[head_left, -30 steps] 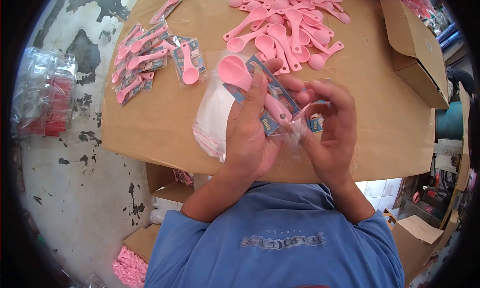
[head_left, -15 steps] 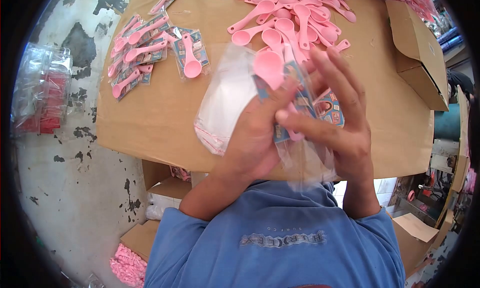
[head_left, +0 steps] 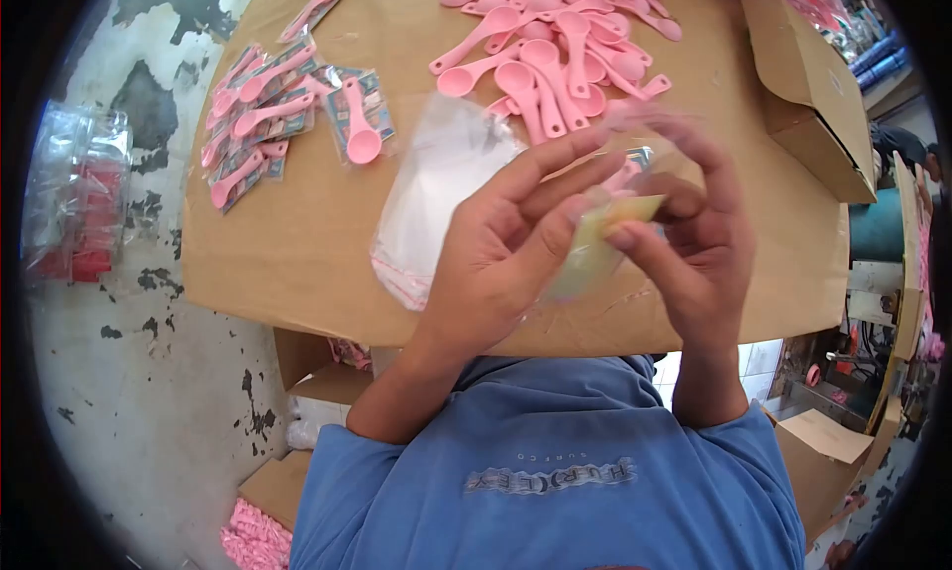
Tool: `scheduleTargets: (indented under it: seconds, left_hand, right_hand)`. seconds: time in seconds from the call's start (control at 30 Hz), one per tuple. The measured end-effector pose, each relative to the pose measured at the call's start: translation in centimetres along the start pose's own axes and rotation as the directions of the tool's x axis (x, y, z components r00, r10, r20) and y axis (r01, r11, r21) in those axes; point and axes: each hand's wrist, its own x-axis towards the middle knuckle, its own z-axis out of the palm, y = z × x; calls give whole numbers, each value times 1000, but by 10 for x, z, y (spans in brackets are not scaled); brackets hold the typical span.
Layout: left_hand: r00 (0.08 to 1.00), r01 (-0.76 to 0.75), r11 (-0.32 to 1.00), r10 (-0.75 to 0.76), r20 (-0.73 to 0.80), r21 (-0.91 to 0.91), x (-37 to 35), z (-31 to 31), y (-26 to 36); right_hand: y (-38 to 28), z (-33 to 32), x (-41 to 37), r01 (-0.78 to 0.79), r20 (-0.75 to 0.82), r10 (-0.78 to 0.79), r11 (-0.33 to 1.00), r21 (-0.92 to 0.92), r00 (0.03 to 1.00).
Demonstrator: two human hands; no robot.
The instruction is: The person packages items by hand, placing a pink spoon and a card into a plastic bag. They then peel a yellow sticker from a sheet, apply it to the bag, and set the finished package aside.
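Observation:
My left hand (head_left: 501, 253) and my right hand (head_left: 694, 243) meet over the near edge of the cardboard sheet (head_left: 297, 233). Both pinch a small clear plastic bag (head_left: 593, 248) between their fingers; the card and pink spoon inside it are mostly hidden behind my fingers. A stack of empty clear bags (head_left: 431, 198) lies just left of my left hand. Loose pink spoons (head_left: 555, 45) are heaped beyond my hands. Packed spoons in bags (head_left: 268, 109) lie in a pile at the far left.
An open cardboard box (head_left: 813, 94) stands at the right edge of the sheet. Packets with red contents (head_left: 79, 193) lie on the floor at left. More boxes (head_left: 317, 362) and pink items (head_left: 253, 535) sit below the sheet.
The pink spoon and card that stood up in my left hand have gone down into the clear bag. Both hands have closed around the bag, turning it flat.

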Motion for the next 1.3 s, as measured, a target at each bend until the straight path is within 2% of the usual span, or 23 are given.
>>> scheduleTargets:
  seconds: [0.1, 0.13, 0.23, 0.33, 0.43, 0.47, 0.53, 0.63, 0.73, 0.87, 1.07, 1.17, 1.23, 1.3]
  left_hand:
    - [998, 10, 969, -24, -54, -245, 0, 2, 3]
    - [995, 45, 947, -70, -68, -318, -1, 4, 8]
    - [997, 10, 981, -26, -78, -194, 0, 8, 2]
    - [993, 78, 997, -80, -92, -26, -1, 5, -1]
    - [976, 90, 995, -78, -204, 49, -1, 10, 5]
    - [974, 86, 993, -67, -217, 82, -2, 12, 6]
    - [971, 81, 986, -45, -235, 146, -3, 19, 6]
    - [978, 32, 966, 23, -208, 258, -3, 28, 2]
    - [991, 18, 929, 33, -132, 369, -6, 24, -4]
    - [994, -9, 912, 54, -98, 411, -6, 27, -10]
    - [999, 40, 860, -27, -31, 509, -6, 33, 3]
    - [998, 44, 868, -56, 10, 495, -6, 33, 3]
    - [997, 36, 899, -61, 43, 437, -6, 33, -1]
    - [994, 103, 907, -107, -14, 408, -5, 31, 2]
  right_hand:
    - [1, -3, 2, -47, 9, 47, 999, -24, 999]
    - [2, -2, 2, -52, -40, 51, 998, -31, 998]
    - [5, -7, -1, -34, 11, 34, 999, -42, 999]
    - [3, -5, -4, -75, 21, 76, 996, -38, 997]
    - [5, -10, -1, -31, -137, 26, 999, -33, 990]
    - [8, -13, 1, 96, -157, -130, 973, -211, 979]
    - [14, -21, 6, 302, -117, -428, 781, -548, 896]
    - [0, -21, 9, 387, 51, -535, 539, -748, 843]
    - [-1, -14, 12, 365, 17, -565, 509, -779, 825]
    - [-2, -16, 13, 364, 20, -589, 472, -803, 808]
    - [-1, -21, 13, 363, 17, -614, 443, -820, 789]
    - [1, -25, 12, 310, -109, -567, 590, -745, 817]
    - [9, -40, 17, 308, -264, -530, 756, -578, 806]
    - [6, -47, 18, 306, -404, -432, 889, -341, 806]
